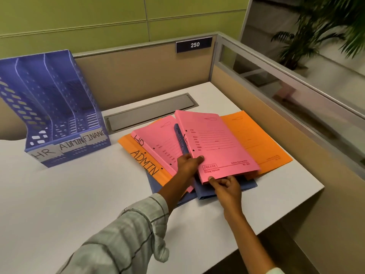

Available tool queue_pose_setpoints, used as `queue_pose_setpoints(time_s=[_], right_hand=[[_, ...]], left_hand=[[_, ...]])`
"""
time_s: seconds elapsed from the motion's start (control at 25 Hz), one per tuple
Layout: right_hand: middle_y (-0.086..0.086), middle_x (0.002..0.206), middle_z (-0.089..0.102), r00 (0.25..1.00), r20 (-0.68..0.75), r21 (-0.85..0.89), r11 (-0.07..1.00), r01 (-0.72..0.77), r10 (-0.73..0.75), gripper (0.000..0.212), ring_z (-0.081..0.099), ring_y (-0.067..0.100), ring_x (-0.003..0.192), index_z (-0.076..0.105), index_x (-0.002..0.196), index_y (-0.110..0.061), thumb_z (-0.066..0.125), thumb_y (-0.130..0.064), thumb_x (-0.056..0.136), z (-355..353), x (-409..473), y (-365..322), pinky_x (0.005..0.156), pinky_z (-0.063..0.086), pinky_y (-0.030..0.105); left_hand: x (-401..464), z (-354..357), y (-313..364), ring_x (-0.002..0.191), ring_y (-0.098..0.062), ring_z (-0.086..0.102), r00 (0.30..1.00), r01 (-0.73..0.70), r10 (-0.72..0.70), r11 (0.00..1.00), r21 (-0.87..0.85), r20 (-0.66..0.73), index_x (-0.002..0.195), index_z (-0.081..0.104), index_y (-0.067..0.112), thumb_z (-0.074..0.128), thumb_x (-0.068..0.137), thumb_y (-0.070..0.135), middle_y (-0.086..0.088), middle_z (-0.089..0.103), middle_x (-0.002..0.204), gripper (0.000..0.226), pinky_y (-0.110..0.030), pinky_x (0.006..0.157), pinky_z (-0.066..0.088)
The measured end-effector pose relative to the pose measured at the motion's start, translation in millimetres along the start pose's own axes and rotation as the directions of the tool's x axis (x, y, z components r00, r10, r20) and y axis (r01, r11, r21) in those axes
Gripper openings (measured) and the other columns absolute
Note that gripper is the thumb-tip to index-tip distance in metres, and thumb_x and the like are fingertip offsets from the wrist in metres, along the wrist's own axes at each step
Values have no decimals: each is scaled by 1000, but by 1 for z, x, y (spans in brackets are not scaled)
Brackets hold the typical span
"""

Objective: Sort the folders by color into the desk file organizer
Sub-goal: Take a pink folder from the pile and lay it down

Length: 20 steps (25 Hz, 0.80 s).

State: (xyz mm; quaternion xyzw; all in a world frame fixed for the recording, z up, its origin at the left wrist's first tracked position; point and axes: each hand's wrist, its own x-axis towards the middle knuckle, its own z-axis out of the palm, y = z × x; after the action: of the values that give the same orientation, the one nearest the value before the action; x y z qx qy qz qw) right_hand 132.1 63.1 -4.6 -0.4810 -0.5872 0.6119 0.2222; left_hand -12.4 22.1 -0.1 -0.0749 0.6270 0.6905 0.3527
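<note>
Head view: both hands, left hand (188, 163) and right hand (227, 186), pinch the top pink folder (217, 147) mid-frame; next, I'd guess, carry it to the organizer (59, 107) upper left, HR slot.

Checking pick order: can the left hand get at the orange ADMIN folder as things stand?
Probably yes at its near-left edge. The orange ADMIN folder has its labelled strip bare, but a pink HR folder lies over the rest, and the left hand is already gripping the top pink folder.
</note>
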Motion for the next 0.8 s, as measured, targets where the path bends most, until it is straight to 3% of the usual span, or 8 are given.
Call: queue_pose_setpoints(time_s=[0.08, 0.12, 0.24, 0.32, 0.44, 0.64, 0.8], right_hand=[[-4, 108, 68, 994, -107, 65, 998, 26, -18, 56, 67, 15, 98, 54, 120, -21, 86, -28, 74, -2, 0, -5, 81, 54, 29], [-2, 118, 64, 990, -135, 111, 993, 50, -35, 66, 64, 17, 106, 49, 128, -22, 86, -28, 74, -2, 2, -9, 85, 54, 34], [-1, 130, 57, 991, -115, 110, 991, 80, -67, 81, 59, 22, 115, 37, 143, -20, 84, -27, 77, 3, 14, -23, 96, 52, 44], [1, 127, 59, 996, -37, -6, 996, 86, -86, 71, 60, 23, 110, 43, 139, -17, 81, -27, 80, 22, 12, -32, 94, 53, 42], [9, 122, 67, 972, 194, -89, 984, 155, -135, 41, 66, 26, 102, 57, 123, -16, 75, -15, 85, 67, -14, -34, 89, 56, 48], [-2, 115, 64, 893, 388, -163, 936, 312, -230, 46, 64, 21, 101, 54, 128, -22, 74, -19, 87, 143, -94, -8, 87, 57, 42], [-4, 113, 61, 836, 507, -212, 910, 357, -210, 48, 64, 20, 94, 49, 129, -24, 72, -28, 88, 203, -176, 30, 74, 57, 32]], left_hand=[[-9, -28, 11, 83, -28, 70, 999, -45, 46, 997, -65, 6, 115, 63, -1, 67, 86, -1, -18, 70, 110, 29, -38, 71, 60], [-13, -46, 17, 86, -30, 71, 998, -67, 69, 993, -93, 13, 116, 63, 0, 65, 88, 0, -17, 71, 110, 28, -41, 74, 60], [-30, -108, 32, 87, -29, 74, 991, -129, 131, 987, -91, 11, 113, 66, 10, 61, 94, 11, -9, 75, 101, 20, -44, 74, 61], [-45, -155, 36, 87, -28, 74, 981, -185, 185, 983, 7, -57, 110, 67, 14, 55, 98, 22, -7, 76, 99, 19, -45, 78, 60], [-73, -224, 34, 88, -28, 73, 947, -246, 274, 954, 169, -165, 101, 67, 22, 43, 102, 36, -6, 74, 102, 28, -42, 78, 60], [-123, -339, 14, 77, -20, 72, 860, -275, 390, 898, 345, -328, 94, 66, 24, 32, 105, 39, 1, 74, 93, 38, -25, 63, 54], [-167, -441, -11, 55, -11, 55, 760, -191, 461, 832, 521, -458, 71, 57, 15, 32, 104, 38, 2, 62, 65, 47, -20, 51, 39]])
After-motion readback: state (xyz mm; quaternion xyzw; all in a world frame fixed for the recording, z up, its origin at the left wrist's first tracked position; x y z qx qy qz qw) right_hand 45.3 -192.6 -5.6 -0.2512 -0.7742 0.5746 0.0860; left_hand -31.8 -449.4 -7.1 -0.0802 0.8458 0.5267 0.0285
